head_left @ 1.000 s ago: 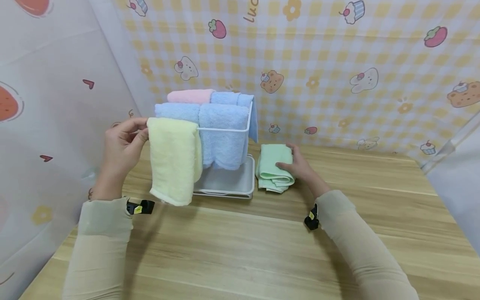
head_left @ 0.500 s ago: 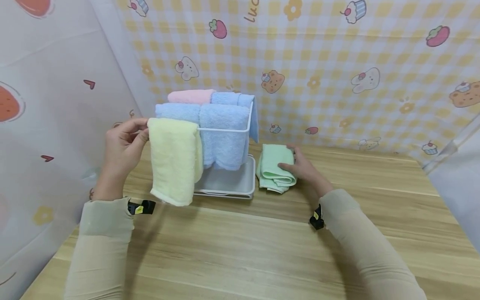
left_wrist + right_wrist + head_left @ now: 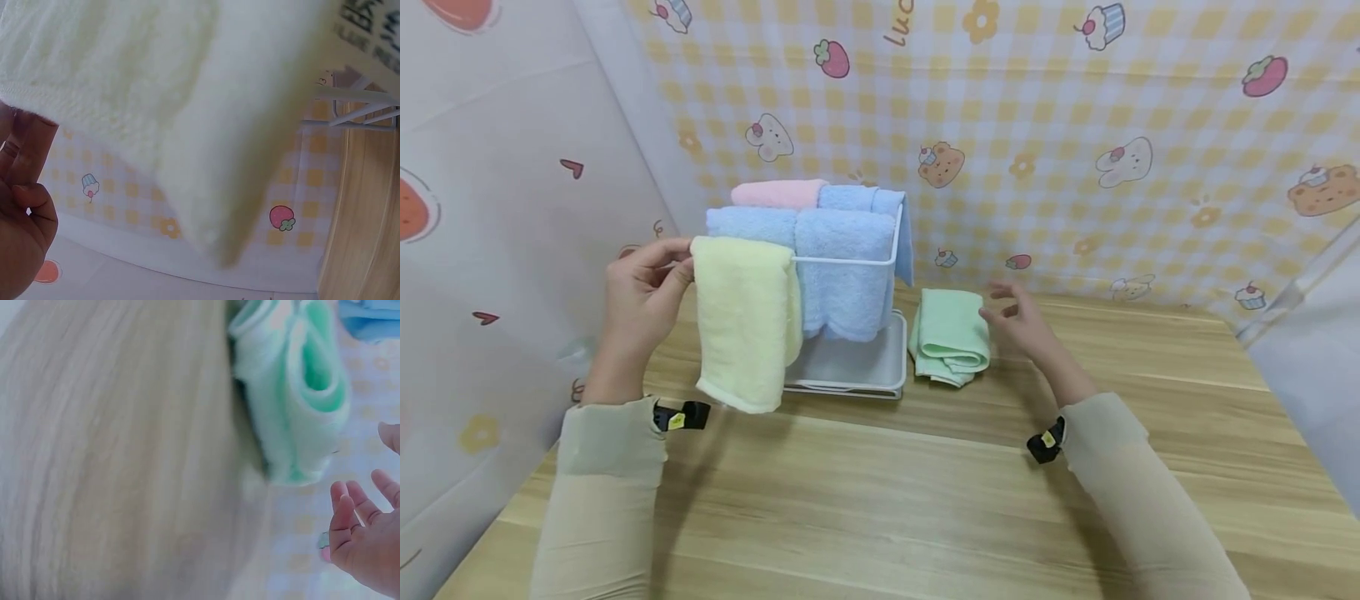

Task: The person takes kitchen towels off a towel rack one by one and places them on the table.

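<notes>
My left hand [image 3: 643, 300] pinches the upper left corner of a yellow towel [image 3: 745, 325], which hangs over the front rail of a white wire rack [image 3: 846, 262]. In the left wrist view the yellow towel [image 3: 162, 94] fills much of the picture. Just right of the rack, a folded green towel [image 3: 955, 329] lies on the table. My right hand [image 3: 1026, 321] is beside that towel's right edge, fingers loosely bent with nothing in them. The right wrist view shows a gap between the green towel [image 3: 287, 406] and my right hand [image 3: 369, 544].
Blue towels [image 3: 846, 275] and a pink towel [image 3: 778, 193] hang on the rack's rails behind the yellow one. Under them is a grey tray [image 3: 850, 367] at the rack's base. A checked curtain [image 3: 1037, 100] closes off the back of the wooden table [image 3: 880, 508].
My right hand has let go of the green towel and moved a little to the right of it. The left hand and the yellow towel stay where they were.
</notes>
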